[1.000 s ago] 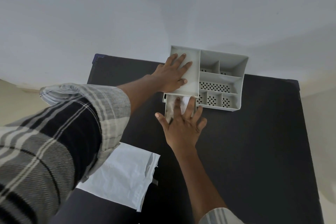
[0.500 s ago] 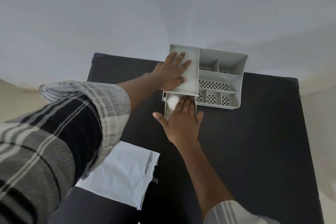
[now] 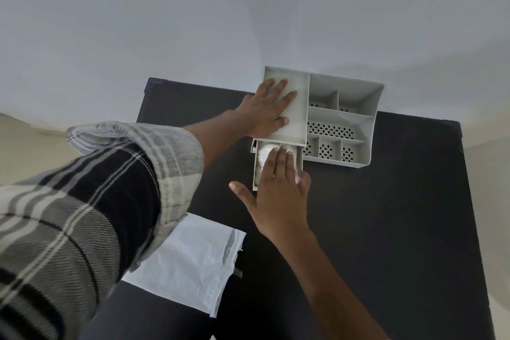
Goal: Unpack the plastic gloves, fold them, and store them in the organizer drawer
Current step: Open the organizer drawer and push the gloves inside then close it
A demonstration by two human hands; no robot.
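Deeper now, right hand [image 3: 278, 193] presses gloves [image 3: 263, 152] into drawer [image 3: 298, 159] (fingers flat); left hand [image 3: 266, 109] splayed on organizer [image 3: 369, 130].

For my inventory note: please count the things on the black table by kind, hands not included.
Grey organizer: 1
Pulled-out drawer: 1
Bundle of folded plastic gloves in the drawer: 1
White packaging bag: 1
Total: 4

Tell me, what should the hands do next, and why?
Probably lift the right hand out and push the drawer shut. The folded gloves already lie inside the open drawer under its fingers, and the left hand lies flat on the organizer, likely to steady it for the push.
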